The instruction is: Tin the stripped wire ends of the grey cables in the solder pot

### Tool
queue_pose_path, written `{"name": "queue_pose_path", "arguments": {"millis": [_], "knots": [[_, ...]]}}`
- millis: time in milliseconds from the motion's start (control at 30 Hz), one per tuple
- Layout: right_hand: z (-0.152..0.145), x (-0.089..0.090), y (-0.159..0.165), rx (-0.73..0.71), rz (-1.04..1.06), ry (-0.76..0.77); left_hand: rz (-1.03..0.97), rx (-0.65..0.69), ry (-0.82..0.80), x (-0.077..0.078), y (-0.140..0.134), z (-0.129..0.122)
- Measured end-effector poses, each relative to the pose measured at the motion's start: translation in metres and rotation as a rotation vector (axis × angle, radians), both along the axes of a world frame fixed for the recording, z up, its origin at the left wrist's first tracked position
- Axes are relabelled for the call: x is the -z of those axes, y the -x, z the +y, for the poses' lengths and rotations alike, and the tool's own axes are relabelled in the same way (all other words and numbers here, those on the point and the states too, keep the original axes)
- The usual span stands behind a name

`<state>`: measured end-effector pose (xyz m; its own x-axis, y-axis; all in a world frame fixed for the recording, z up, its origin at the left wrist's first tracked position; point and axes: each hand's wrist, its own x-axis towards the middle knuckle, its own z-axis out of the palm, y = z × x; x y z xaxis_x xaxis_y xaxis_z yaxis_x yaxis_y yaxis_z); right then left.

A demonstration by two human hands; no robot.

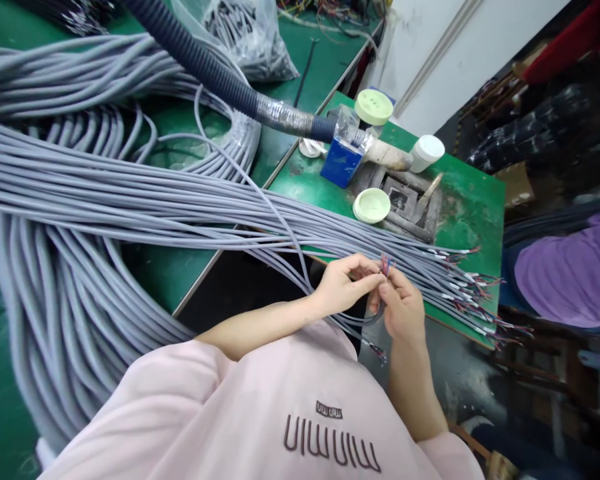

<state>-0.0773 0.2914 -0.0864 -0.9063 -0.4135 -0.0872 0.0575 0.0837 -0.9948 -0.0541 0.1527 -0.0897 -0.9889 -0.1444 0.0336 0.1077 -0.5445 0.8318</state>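
Observation:
Close in front of my body, my left hand [347,285] and my right hand [405,303] meet at the end of a grey cable [375,317]. Thin red, blue and dark wires [386,264] stick up from between my fingertips. Both hands are closed in a pinch on this wire end; the exact spot each one grips is partly hidden by the fingers. Just beyond my hands runs a thick bundle of grey cables [220,200], its stripped ends [475,287] fanned out on the right. A few more cable ends [375,350] hang below my hands.
Coiled grey cables [55,287] cover the left green table. On the small green table [473,200] stand a blue box [341,162], pale tubs [371,205], a white cup [427,153] and a sooty tray [433,227]. A dark hose [195,57] hangs overhead. A person in purple [570,273] is at right.

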Motion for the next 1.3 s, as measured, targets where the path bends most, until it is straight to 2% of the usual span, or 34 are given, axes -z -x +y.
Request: {"name": "queue_pose_path", "arguments": {"millis": [133,267,333,433,567,633,700,767,833,867,933,1067,1200,1300], "knots": [[-0.006,0.000,0.002,0.098,0.103,-0.021,0.010,0.151,-0.189,0.004,-0.002,0.008],[-0.010,0.000,0.000,0.226,0.206,0.025,-0.042,0.187,-0.326,0.005,0.001,0.012],[-0.009,-0.001,0.001,0.271,0.274,0.016,-0.075,0.162,-0.338,0.004,0.002,0.012],[-0.006,-0.004,0.004,0.306,0.462,-0.103,-0.083,0.118,-0.325,0.001,0.005,0.012],[-0.005,-0.013,0.010,0.228,0.748,-0.253,-0.008,0.071,-0.259,0.001,0.009,0.008],[-0.006,-0.020,0.016,0.177,0.786,-0.278,0.037,0.053,-0.150,0.002,0.012,0.001],[-0.009,-0.030,0.028,0.153,0.780,-0.326,0.091,-0.002,0.089,0.003,0.015,-0.011],[-0.012,-0.043,0.047,0.142,0.774,-0.395,0.161,-0.111,0.490,0.004,0.018,-0.028],[-0.017,-0.055,0.073,0.125,0.782,-0.478,0.235,-0.160,0.923,0.008,0.023,-0.045],[-0.020,-0.059,0.086,0.109,0.788,-0.518,0.233,-0.177,1.082,0.010,0.025,-0.051],[-0.029,-0.065,0.114,0.042,0.781,-0.629,0.217,-0.197,1.299,0.017,0.028,-0.059],[-0.050,-0.059,0.157,-0.100,0.725,-0.895,0.270,-0.215,1.496,0.029,0.030,-0.057],[-0.067,-0.046,0.175,-0.193,0.719,-1.145,0.283,-0.220,1.526,0.032,0.030,-0.053],[-0.075,-0.042,0.179,-0.253,0.734,-1.276,0.272,-0.222,1.534,0.032,0.030,-0.054]]}}
